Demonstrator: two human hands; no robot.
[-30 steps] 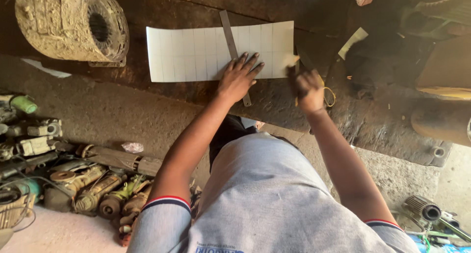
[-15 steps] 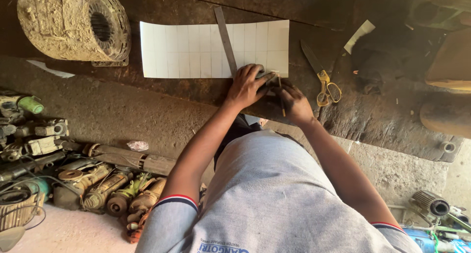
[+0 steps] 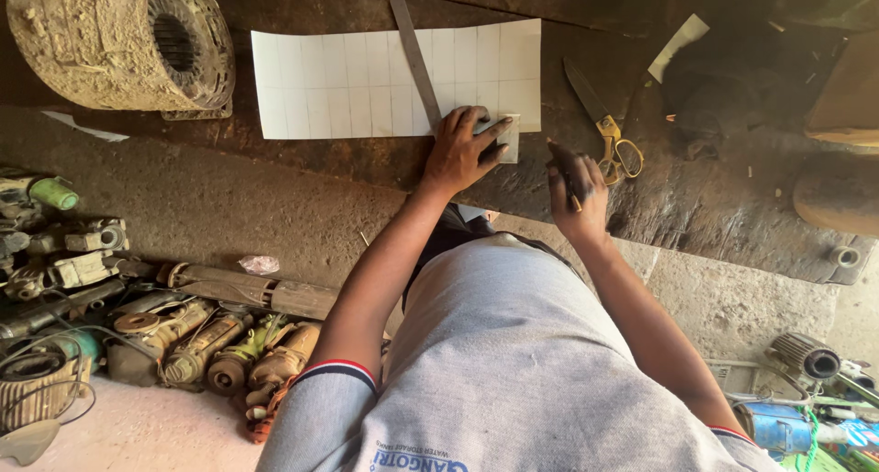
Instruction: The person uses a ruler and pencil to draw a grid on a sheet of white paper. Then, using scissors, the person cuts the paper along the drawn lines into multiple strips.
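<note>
The left hand (image 3: 462, 147) lies flat, fingers spread, pressing a small paper piece (image 3: 506, 139) and the end of a metal ruler (image 3: 417, 62) against the gridded sheet (image 3: 366, 83) on the worktop (image 3: 714, 206). The right hand (image 3: 577, 184) hovers just beside it, closed around a dark pencil (image 3: 566, 174), tip not on the paper. This looks like marking out: the piece is being lined up at the sheet's lower right edge, and the next move seems to call for a steady left hand while the pencil comes in along an edge. Scissors (image 3: 604, 129) lie near the right hand, a paper scrap (image 3: 678, 43) beyond them. A large motor stator (image 3: 119, 42) stands well apart, left. Nothing blocks the sheet.
</note>
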